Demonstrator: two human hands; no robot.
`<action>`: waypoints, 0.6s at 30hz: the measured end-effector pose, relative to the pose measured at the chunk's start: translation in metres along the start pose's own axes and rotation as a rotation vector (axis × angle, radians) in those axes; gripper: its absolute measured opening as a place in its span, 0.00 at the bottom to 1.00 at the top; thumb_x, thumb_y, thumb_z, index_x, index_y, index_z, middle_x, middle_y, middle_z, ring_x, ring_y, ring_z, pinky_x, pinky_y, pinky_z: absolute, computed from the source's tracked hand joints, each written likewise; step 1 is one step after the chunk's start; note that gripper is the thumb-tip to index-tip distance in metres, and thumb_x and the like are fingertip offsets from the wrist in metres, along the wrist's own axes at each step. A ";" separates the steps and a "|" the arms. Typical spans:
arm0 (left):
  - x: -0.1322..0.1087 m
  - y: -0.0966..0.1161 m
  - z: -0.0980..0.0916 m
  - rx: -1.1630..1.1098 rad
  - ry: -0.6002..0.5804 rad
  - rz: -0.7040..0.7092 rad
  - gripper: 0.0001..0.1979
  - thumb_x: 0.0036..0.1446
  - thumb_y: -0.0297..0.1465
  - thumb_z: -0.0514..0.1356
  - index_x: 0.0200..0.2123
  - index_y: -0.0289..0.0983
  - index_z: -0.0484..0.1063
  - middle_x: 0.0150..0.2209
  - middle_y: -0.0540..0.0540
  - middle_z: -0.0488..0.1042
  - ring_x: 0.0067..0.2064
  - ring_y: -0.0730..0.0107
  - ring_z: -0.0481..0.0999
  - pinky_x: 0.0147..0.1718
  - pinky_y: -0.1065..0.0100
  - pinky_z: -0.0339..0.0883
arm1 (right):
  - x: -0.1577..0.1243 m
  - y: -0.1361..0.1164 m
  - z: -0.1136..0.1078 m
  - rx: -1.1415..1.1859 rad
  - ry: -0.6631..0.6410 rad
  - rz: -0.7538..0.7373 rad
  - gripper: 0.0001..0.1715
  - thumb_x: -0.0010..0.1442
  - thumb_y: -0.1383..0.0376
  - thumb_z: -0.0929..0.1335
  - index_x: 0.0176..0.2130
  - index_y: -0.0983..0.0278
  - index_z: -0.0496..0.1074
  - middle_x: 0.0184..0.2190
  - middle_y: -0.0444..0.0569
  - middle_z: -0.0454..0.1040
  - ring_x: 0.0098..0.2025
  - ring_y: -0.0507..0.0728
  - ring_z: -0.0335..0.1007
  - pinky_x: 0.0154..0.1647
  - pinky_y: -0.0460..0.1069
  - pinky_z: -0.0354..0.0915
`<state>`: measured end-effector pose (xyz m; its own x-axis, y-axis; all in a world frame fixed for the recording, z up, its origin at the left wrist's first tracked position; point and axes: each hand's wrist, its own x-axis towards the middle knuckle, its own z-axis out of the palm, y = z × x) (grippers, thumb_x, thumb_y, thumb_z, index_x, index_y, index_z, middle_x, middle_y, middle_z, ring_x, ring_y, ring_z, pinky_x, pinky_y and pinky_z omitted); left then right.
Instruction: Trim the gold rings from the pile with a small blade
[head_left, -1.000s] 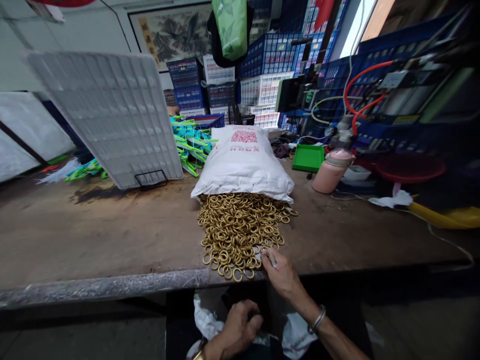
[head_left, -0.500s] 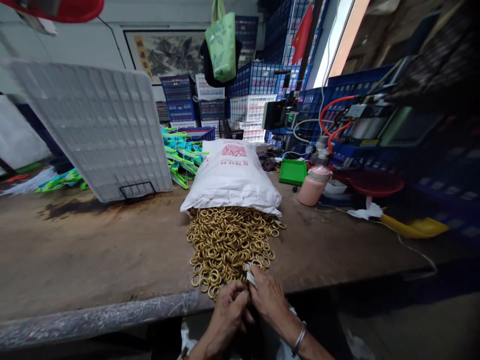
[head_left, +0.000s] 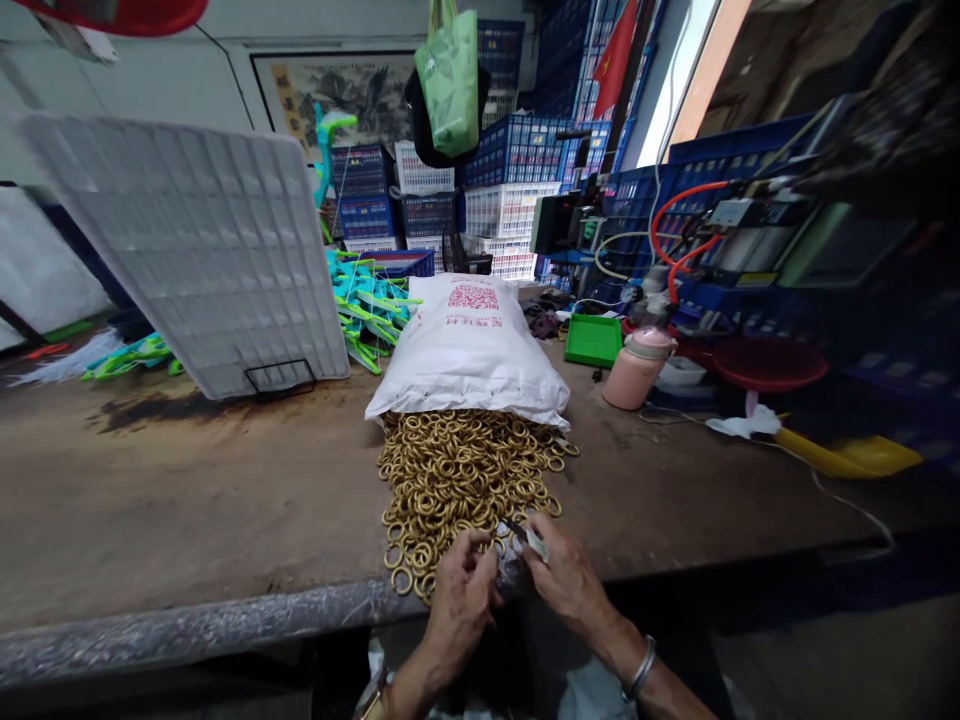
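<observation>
A heap of gold-coloured rings (head_left: 457, 470) spreads from the mouth of a white printed sack (head_left: 469, 350) towards the table's front edge. My left hand (head_left: 461, 590) is at the near side of the heap, thumb and fingers curled together; whatever they pinch is hidden or too small to name. Just right of it, my right hand (head_left: 566, 570) is closed around a small knife-like tool (head_left: 534, 540) with a dark, narrow tip and a pale handle. The tip points left, over the nearest rings. A small gap separates the two hands.
A pale ribbed plastic panel (head_left: 202, 260) stands upright at left beside green and turquoise hangers (head_left: 367, 310). To the right are a green tray (head_left: 592, 341), a pink bottle (head_left: 637, 370), a yellow scoop (head_left: 847, 453) and a machine with orange hoses (head_left: 679, 215). Stacked crates (head_left: 510, 210) fill the back.
My hands have drawn apart; the right, with the tool, has shifted right and slightly up. A turquoise and green hanger now shows raised behind the panel. The view has shifted slightly.
</observation>
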<state>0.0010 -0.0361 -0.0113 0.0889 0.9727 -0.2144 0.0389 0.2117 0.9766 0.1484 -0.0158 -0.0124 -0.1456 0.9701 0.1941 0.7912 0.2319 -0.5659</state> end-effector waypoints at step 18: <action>-0.018 0.009 -0.001 0.068 -0.005 0.325 0.12 0.55 0.34 0.52 0.25 0.35 0.70 0.24 0.49 0.69 0.27 0.73 0.66 0.28 0.73 0.60 | -0.006 -0.023 0.008 0.692 -0.210 0.254 0.21 0.55 0.50 0.57 0.23 0.63 0.61 0.16 0.38 0.58 0.19 0.48 0.53 0.22 0.44 0.55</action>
<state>-0.0013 -0.0516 0.0011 0.1120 0.9879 0.1077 0.0743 -0.1164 0.9904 0.1262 -0.0261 -0.0073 -0.1735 0.9768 -0.1258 0.2736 -0.0749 -0.9589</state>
